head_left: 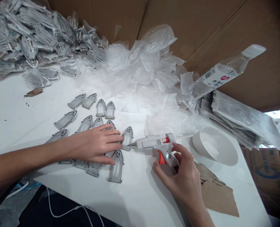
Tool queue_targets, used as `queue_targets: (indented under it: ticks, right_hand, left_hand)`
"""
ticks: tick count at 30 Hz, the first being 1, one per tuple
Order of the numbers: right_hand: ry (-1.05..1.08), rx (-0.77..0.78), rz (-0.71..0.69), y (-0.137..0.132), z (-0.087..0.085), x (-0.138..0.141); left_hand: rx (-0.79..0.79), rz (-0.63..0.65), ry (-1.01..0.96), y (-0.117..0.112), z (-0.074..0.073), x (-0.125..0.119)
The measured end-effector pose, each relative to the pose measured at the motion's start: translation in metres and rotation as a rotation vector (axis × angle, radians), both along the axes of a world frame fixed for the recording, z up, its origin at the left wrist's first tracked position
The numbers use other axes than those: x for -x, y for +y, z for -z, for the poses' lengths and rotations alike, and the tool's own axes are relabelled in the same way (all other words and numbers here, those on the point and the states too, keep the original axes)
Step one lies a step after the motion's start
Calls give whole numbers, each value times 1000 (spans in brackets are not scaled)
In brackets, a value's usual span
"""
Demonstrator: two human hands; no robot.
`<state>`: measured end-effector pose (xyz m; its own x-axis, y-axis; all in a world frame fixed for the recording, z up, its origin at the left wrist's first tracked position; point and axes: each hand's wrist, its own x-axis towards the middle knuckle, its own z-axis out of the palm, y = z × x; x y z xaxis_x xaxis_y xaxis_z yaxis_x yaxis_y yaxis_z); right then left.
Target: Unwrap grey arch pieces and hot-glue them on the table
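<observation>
My right hand is wrapped round the grip of a white hot glue gun with an orange trigger. Its nozzle points left and meets the lower edge of a grey, arch-shaped piece. Palm down, my left hand lies over several similar pieces, its fingers stretched out towards the one at the nozzle. Another arched piece lies just below the left thumb. More of them, such as a pair above the hand, lie in loose rows on the white table. Some are partly hidden under my left hand and forearm.
Clear plastic bags are heaped at the back, beside a pile of bagged grey pieces. On the right are a tilted plastic bottle, a white bowl and torn cardboard. A white cable hangs below the front edge.
</observation>
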<state>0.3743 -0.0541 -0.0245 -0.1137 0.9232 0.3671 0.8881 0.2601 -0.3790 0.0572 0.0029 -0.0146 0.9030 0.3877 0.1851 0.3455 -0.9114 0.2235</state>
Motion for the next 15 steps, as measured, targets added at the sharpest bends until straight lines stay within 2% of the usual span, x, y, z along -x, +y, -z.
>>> queue_targets:
  ticks: [4, 15]
  right_hand:
    - [-1, -1, -40, 1, 1, -2]
    - [7, 7, -45, 1, 1, -3]
  left_hand:
    - [-2, -2, -4, 0, 0, 0]
    - [1, -8, -4, -1, 0, 0]
